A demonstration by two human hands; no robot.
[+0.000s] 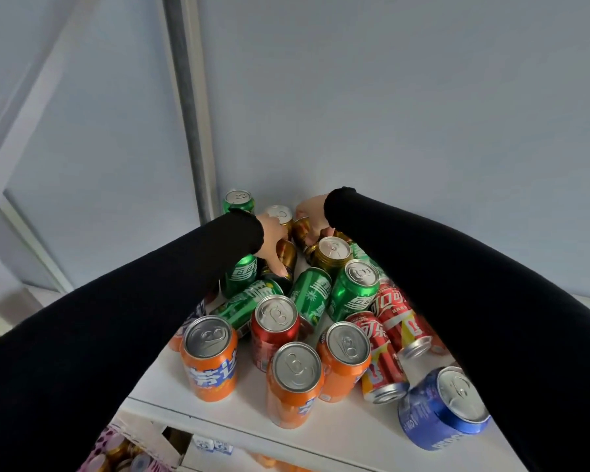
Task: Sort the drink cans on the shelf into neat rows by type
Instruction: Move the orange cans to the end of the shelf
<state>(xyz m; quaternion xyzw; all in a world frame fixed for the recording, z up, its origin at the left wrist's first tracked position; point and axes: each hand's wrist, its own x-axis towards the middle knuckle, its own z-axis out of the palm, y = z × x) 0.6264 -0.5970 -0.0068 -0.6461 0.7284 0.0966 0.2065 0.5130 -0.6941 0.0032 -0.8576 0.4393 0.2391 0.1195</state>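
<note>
Head view: gold can (pixel 288 255) lying lengthwise under left hand (pixel 274 241).

White shelf (pixel 218 424) carrying mixed drink cans, unsorted.

Three orange cans (pixel 209 357) are standing upright near the front edge, a red can (pixel 274 330) just behind them. Green cans (pixel 312 298) are lying tipped mid-shelf; gold cans (pixel 331 252) are crowding the back corner. Red cans (pixel 394 316) are lying toward the right, a blue can (pixel 443 408) tilting at the front right.

Shop, white shelf (pixel 321 437) crowded with drink cans (pixel 293 379), stocked goods (pixel 215 446) below
</note>
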